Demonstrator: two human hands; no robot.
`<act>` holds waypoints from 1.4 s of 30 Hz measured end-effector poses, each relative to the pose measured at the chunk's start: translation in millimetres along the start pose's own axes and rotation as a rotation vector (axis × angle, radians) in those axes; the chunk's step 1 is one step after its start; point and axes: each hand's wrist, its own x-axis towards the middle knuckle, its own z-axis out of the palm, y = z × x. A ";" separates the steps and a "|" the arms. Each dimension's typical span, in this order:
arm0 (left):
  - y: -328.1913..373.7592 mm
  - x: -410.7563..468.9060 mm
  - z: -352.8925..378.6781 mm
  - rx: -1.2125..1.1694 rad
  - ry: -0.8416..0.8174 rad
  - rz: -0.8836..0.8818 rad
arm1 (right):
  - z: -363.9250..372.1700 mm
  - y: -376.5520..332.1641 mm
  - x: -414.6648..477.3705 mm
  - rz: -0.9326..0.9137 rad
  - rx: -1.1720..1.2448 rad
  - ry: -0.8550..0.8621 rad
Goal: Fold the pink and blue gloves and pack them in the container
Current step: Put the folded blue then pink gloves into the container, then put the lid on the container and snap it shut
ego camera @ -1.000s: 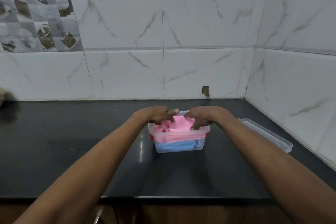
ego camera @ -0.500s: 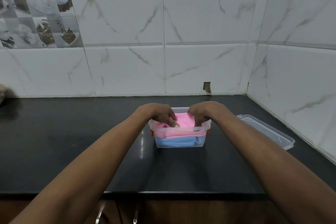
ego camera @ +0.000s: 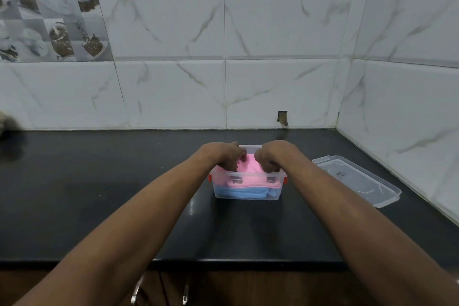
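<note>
A small clear plastic container [ego camera: 248, 176] with red side clips stands on the black counter. Folded blue gloves [ego camera: 242, 192] lie at its bottom. Pink gloves [ego camera: 248, 169] sit on top of them, bulging a little above the rim. My left hand [ego camera: 227, 155] and my right hand [ego camera: 272, 155] are both inside the container, fingers curled down onto the pink gloves, one at each side. My fingertips are hidden in the fabric.
The container's clear lid [ego camera: 357, 180] lies flat on the counter to the right, close to the side wall. Tiled walls close off the back and right. The counter's front edge [ego camera: 223, 261] runs below my forearms. A blurred dark object [ego camera: 8, 124] sits at far left.
The pink gloves have sunk lower into the container under my hands. My fingers have gone deeper inside, and the view has tilted slightly up.
</note>
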 end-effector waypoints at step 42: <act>-18.0 -67.5 96.5 -1.318 1.290 -0.343 | 148.3 129.0 -111.8 0.461 0.755 1.253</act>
